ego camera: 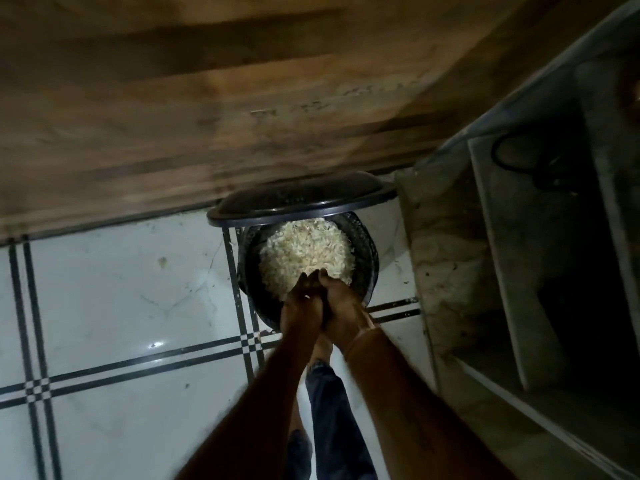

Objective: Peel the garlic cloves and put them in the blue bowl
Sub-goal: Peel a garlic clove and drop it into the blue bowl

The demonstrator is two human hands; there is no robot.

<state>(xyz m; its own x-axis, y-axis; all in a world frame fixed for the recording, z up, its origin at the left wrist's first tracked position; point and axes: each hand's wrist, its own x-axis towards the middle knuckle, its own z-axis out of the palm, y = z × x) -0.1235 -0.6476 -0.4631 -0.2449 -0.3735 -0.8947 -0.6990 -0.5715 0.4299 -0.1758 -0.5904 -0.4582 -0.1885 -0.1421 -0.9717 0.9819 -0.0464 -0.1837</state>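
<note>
1. A round black bin [367, 258] stands on the floor at the centre of the view. Its black lid [301, 199] is tipped up at the bin's 12 o'clock.
2. The bin is heaped with pale, shredded garlic skins [306, 251], which fill most of its mouth.
3. The left hand [298, 311] and right hand [343, 306] meet over the bin's 6 o'clock rim, pressed palm to palm.
4. The fingers [304, 283] of both hands are stretched fairly straight and point towards 12 o'clock. Their tips are just above the near edge of the skins. They curl round nothing I can see (motion blur softens the detail).
5. A small pale fleck [307, 297] sits in the seam where the two hands touch. Whether it is skin or clove cannot be told.
6. A thin bangle [362, 336] circles the right wrist.
7. The tiled floor [121, 289], white with black double lines, spreads from the bin towards 9 o'clock.
8. A brown wooden panel [242, 98] fills the view at 12 o'clock.
9. Grey stone shelving [450, 254] rises at 3 o'clock, just beside the bin, with a dark cable [512, 157] in one of its bays.
10. At 6 o'clock, below the forearms, a leg in dark blue trousers [332, 410] ends in a bare foot [322, 351] near the bin.
</note>
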